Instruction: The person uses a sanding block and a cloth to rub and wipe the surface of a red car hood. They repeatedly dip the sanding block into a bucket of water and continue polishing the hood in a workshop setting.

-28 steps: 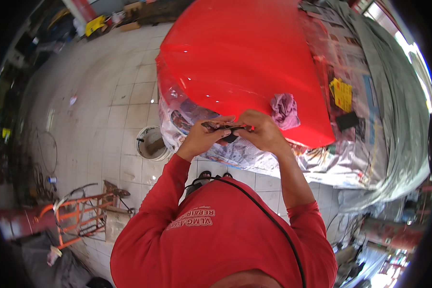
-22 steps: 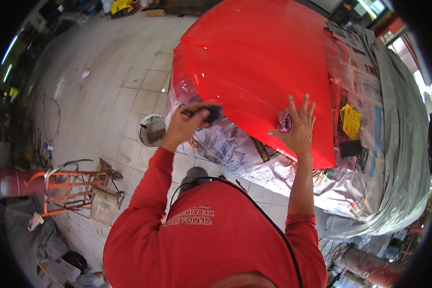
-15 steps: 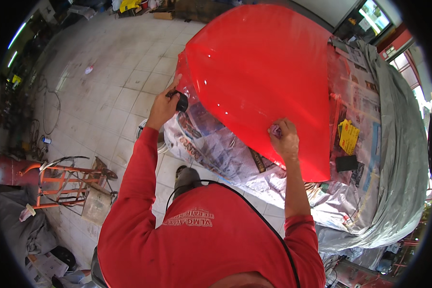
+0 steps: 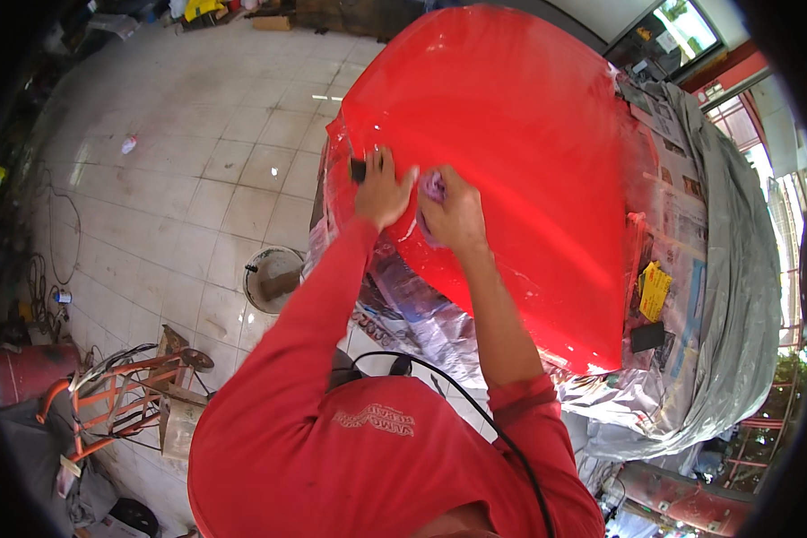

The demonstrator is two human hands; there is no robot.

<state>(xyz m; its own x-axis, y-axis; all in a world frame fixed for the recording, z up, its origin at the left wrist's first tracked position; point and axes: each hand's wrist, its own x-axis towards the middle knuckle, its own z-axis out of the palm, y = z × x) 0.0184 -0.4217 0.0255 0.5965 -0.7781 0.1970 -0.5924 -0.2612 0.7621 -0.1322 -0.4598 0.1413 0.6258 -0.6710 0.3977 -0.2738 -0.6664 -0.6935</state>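
Rag point(image 4: 435, 185) bunched in the right hand point(image 4: 458, 215) at the red car hood point(image 4: 529, 152); I see the left hand point(image 4: 386, 193) alongside, thumb wide, black block point(image 4: 358, 170) at its left; gripped, I can't tell.

Here on my head view, the right hand point(image 4: 457, 215) is bunched around a pinkish-purple cloth point(image 4: 433, 186), pressing it to the glossy red panel point(image 4: 520, 134). Just beside it, the left hand point(image 4: 384, 195) spreads near the panel's left edge, a black block point(image 4: 358, 170) poking out by its fingers; I can't make out that grip. Over to my right, yellow sheets point(image 4: 655, 291) and a dark pad point(image 4: 647, 336) lie on newspaper point(image 4: 681, 215); a bucket point(image 4: 247, 289) stands on the tiles point(image 4: 170, 202) left.
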